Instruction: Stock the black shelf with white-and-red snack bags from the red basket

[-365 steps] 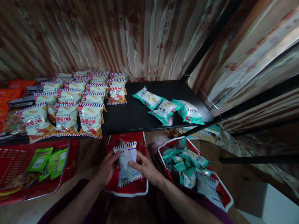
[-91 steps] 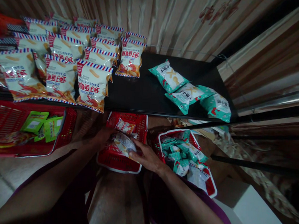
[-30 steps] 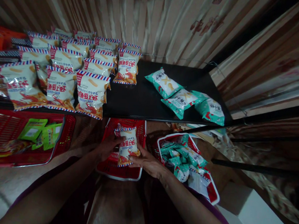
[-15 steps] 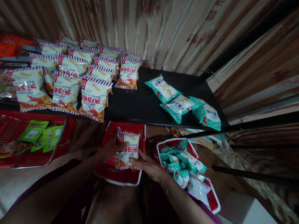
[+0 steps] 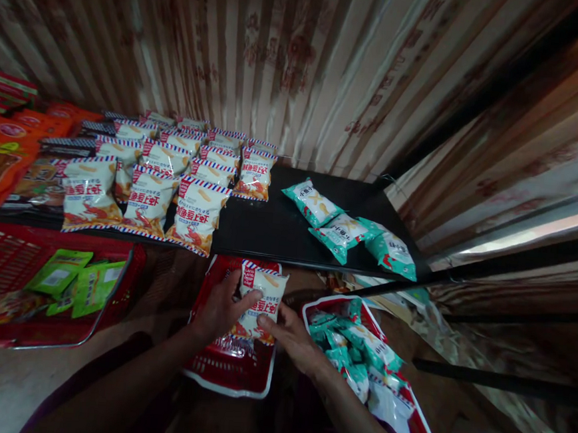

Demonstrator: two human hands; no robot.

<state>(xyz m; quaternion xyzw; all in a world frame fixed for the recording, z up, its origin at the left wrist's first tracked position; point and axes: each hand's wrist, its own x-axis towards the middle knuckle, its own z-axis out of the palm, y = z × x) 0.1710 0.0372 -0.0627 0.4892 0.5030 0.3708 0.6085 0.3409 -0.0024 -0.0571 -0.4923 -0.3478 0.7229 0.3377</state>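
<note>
Left hand (image 5: pixel 222 309): curled about the held bag (image 5: pixel 270 302), thumb on its front, fingers partly hidden behind
Right hand (image 5: pixel 294 335): curled at the lower right corner, thumb on the front, other fingers mostly out of sight
Held bag: between both hands above the middle basket (image 5: pixel 256 375), thumbs covering some lettering
Middle basket: a shiny packet (image 5: pixel 232 347) inside, partly covered, hard to make out
Left basket (image 5: pixel 6 252): cut off at the left edge
Right basket (image 5: pixel 419 417): teal bags (image 5: pixel 372 343) overlap, many partly hidden
Shelf (image 5: pixel 268 229): front white bags (image 5: pixel 196 212) mostly block those behind
</note>
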